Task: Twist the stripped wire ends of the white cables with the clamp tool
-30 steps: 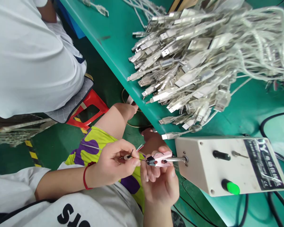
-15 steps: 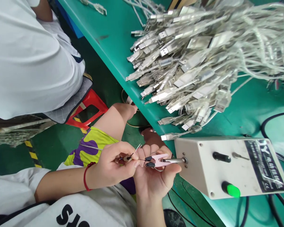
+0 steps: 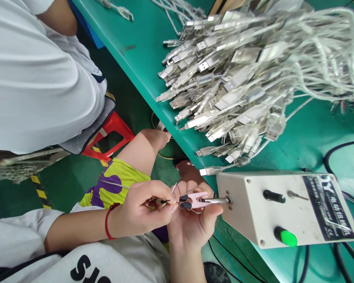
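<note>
My left hand (image 3: 144, 204), with a red band at its wrist, pinches thin wires (image 3: 174, 188) between thumb and fingers. One dark strand runs from the fingertips to the black tips of a pink clip (image 3: 197, 200). That clip sits on a metal shaft (image 3: 216, 200) coming out of a white machine box (image 3: 253, 220). My right hand (image 3: 187, 226) is cupped palm up around and behind the clip, its thumb apart near the shaft and its fingers loosely curled. Most of the cable inside my left hand is hidden.
Many clear USB cables (image 3: 224, 82) lie piled on the green table (image 3: 135, 51). The box carries a green knob (image 3: 288, 237) and a black one (image 3: 274, 196). Black cords trail at the right. A person in white (image 3: 38, 78) sits on a red stool (image 3: 115, 133).
My left fingertips have moved slightly right, closer to the clip, and the strand showing between them is shorter. The loose pale wire ends have shifted. My right hand has barely moved.
</note>
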Action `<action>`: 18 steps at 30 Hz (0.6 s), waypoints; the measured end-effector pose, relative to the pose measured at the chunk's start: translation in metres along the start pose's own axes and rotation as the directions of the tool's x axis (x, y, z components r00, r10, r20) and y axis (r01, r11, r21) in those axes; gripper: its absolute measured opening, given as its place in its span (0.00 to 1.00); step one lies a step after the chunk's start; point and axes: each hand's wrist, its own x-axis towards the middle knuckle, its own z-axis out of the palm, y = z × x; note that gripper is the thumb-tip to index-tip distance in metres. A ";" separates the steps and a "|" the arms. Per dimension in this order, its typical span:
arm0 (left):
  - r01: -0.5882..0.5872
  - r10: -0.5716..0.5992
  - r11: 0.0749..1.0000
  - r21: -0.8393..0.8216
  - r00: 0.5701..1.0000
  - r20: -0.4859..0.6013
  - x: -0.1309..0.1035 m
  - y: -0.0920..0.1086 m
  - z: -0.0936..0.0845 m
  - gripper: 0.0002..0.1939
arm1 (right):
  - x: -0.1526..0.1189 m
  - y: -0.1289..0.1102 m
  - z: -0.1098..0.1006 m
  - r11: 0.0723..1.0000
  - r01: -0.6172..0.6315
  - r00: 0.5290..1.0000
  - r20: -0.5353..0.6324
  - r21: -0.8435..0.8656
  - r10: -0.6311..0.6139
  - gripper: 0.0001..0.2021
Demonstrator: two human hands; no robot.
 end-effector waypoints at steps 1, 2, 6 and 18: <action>-0.002 0.002 1.000 -0.003 1.000 0.002 0.000 0.000 0.000 0.06 | 0.000 0.000 0.000 1.000 0.001 1.000 0.004 -0.012 -0.001 0.34; -0.002 0.002 1.000 -0.009 1.000 0.002 0.000 0.000 0.001 0.06 | 0.000 -0.001 0.000 1.000 0.000 1.000 0.010 -0.023 0.001 0.34; -0.002 0.002 0.999 -0.046 1.000 0.006 0.000 -0.001 0.001 0.07 | -0.003 -0.004 -0.005 0.998 -0.046 0.995 0.082 -0.047 0.049 0.30; 0.086 -0.086 0.982 -0.166 0.996 0.007 -0.012 0.002 -0.001 0.07 | -0.042 0.022 -0.061 0.961 -0.239 0.970 0.067 0.137 0.232 0.18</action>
